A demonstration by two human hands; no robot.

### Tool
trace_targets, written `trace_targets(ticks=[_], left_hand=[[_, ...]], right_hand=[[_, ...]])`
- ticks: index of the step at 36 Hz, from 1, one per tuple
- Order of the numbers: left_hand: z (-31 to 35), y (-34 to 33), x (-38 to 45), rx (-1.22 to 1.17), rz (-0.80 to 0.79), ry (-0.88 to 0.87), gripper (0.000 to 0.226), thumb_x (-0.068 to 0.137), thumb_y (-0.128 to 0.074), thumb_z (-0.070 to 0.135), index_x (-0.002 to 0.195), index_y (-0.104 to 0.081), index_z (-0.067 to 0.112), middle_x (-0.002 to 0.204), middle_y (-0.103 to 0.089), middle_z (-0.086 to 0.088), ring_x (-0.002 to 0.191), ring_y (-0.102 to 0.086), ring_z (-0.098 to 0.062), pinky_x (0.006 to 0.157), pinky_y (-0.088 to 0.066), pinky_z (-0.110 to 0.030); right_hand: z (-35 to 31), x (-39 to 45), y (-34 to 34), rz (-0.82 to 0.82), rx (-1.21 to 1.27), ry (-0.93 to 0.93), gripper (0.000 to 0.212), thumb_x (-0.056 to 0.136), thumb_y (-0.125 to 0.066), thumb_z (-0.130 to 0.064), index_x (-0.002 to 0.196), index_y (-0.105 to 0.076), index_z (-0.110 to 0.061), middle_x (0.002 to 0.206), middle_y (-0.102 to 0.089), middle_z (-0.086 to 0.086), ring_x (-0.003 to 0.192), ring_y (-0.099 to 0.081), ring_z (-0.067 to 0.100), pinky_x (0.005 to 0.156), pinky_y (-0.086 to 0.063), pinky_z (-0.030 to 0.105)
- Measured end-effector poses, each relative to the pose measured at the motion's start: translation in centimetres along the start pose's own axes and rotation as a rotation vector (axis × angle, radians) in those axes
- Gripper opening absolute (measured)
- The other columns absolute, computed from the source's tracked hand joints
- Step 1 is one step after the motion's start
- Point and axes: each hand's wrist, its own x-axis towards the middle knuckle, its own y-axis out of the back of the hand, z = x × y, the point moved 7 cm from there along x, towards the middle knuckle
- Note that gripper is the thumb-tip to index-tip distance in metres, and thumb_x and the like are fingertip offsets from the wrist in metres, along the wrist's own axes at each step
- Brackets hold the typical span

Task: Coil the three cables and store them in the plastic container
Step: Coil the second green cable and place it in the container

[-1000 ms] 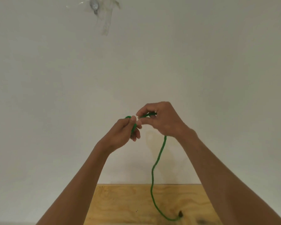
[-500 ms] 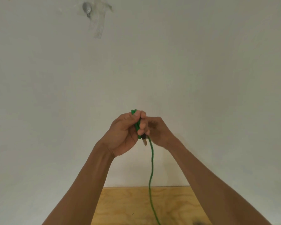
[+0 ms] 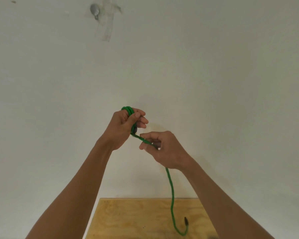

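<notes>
- Hands held up before a pale wall: the left hand (image 3: 126,125) has its fingers curled round a small bundle of loops of the green cable (image 3: 170,185).
- The right hand (image 3: 162,147), just beside and lower, pinches the cable's running length between thumb and fingers.
- The loose tail hangs down to the wooden worktop (image 3: 136,219), ending in a dark plug (image 3: 186,220).
- No container or other cables are in view.
- To coil well, judged from here: feed even loops into the left hand, let the right fingers slide loosely, and keep the tail untwisted.
</notes>
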Motion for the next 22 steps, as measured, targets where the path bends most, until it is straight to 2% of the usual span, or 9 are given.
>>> trace_targets(ticks=[2,4,6,8,10,13,17,19,22], left_hand=[[-0.5,0.0,-0.4,0.109,-0.013,0.013,0.021,0.105,-0.047,0.014,0.106,-0.065,0.003,0.084,-0.075,-0.002,0.077,-0.068,-0.018,0.073,-0.053,-0.037],[-0.7,-0.3,-0.7,0.205,-0.019,0.009,0.022,0.105,-0.047,0.016,0.104,-0.065,0.003,0.081,-0.073,0.005,0.075,-0.066,-0.017,0.070,-0.053,-0.034],[-0.8,-0.5,-0.7,0.287,0.002,-0.002,0.024,0.105,-0.047,0.018,0.095,-0.065,0.005,0.084,-0.069,0.000,0.071,-0.061,-0.015,0.066,-0.051,-0.032],[-0.8,-0.8,-0.8,0.312,0.007,0.001,0.034,0.106,-0.045,0.022,0.081,-0.058,0.003,0.081,-0.061,-0.015,0.064,-0.054,-0.015,0.060,-0.046,-0.031],[-1.0,-1.5,-1.2,0.230,-0.058,0.045,0.048,0.108,-0.038,0.032,0.081,-0.056,-0.004,0.078,-0.057,-0.024,0.065,-0.053,-0.019,0.060,-0.045,-0.031],[-1.5,-3.1,-2.6,0.062,-0.220,0.200,0.062,0.107,-0.024,0.046,0.091,-0.062,0.000,0.074,-0.065,-0.015,0.067,-0.057,-0.021,0.066,-0.048,-0.029],[-2.0,-4.9,-4.0,-0.244,-0.314,0.345,0.063,0.104,-0.027,0.052,0.086,-0.064,0.005,0.062,-0.057,-0.012,0.055,-0.049,-0.022,0.067,-0.045,-0.037],[-1.8,-5.7,-4.5,-0.442,-0.338,0.383,0.059,0.104,-0.031,0.052,0.082,-0.065,0.008,0.058,-0.051,-0.010,0.051,-0.045,-0.021,0.065,-0.046,-0.036],[-0.9,-6.6,-4.9,-0.636,-0.422,0.372,0.051,0.103,-0.036,0.048,0.084,-0.063,0.010,0.053,-0.048,-0.006,0.050,-0.043,-0.018,0.063,-0.048,-0.033]], right_hand=[[-1.0,0.3,0.5,-0.028,-0.082,0.046,0.032,0.091,-0.059,-0.002,0.120,-0.067,-0.013,0.105,-0.076,-0.004,0.090,-0.073,0.010,0.083,-0.060,0.033],[-2.0,0.6,0.8,-0.059,-0.140,0.082,0.030,0.091,-0.056,0.000,0.114,-0.068,-0.016,0.106,-0.075,-0.003,0.092,-0.072,0.004,0.085,-0.059,0.029],[-2.8,1.0,0.9,-0.086,-0.188,0.119,0.026,0.091,-0.057,-0.001,0.108,-0.069,-0.016,0.096,-0.075,-0.004,0.089,-0.071,0.001,0.081,-0.055,0.018],[-3.4,1.5,1.2,-0.088,-0.225,0.154,0.022,0.090,-0.059,-0.002,0.103,-0.069,-0.017,0.089,-0.074,-0.008,0.081,-0.070,0.000,0.072,-0.049,0.013],[-3.8,2.1,2.1,-0.048,-0.249,0.183,0.018,0.089,-0.064,-0.007,0.096,-0.067,-0.023,0.082,-0.073,-0.011,0.073,-0.068,0.005,0.068,-0.050,0.020],[-4.3,3.2,3.8,0.024,-0.270,0.220,0.015,0.081,-0.077,-0.022,0.084,-0.065,-0.029,0.078,-0.073,-0.012,0.072,-0.068,0.011,0.071,-0.056,0.040],[-5.1,3.7,5.3,0.040,-0.125,0.257,0.026,0.064,-0.092,-0.017,0.078,-0.070,-0.011,0.071,-0.070,-0.001,0.057,-0.054,0.018,0.054,-0.047,0.030],[-4.8,3.9,5.7,0.043,-0.037,0.261,0.026,0.062,-0.093,-0.013,0.076,-0.072,-0.006,0.068,-0.068,0.002,0.057,-0.051,0.021,0.053,-0.043,0.026],[-3.0,4.2,6.0,0.065,0.155,0.212,0.016,0.071,-0.085,-0.002,0.080,-0.073,0.002,0.067,-0.069,-0.004,0.059,-0.057,0.013,0.059,-0.045,0.022]])
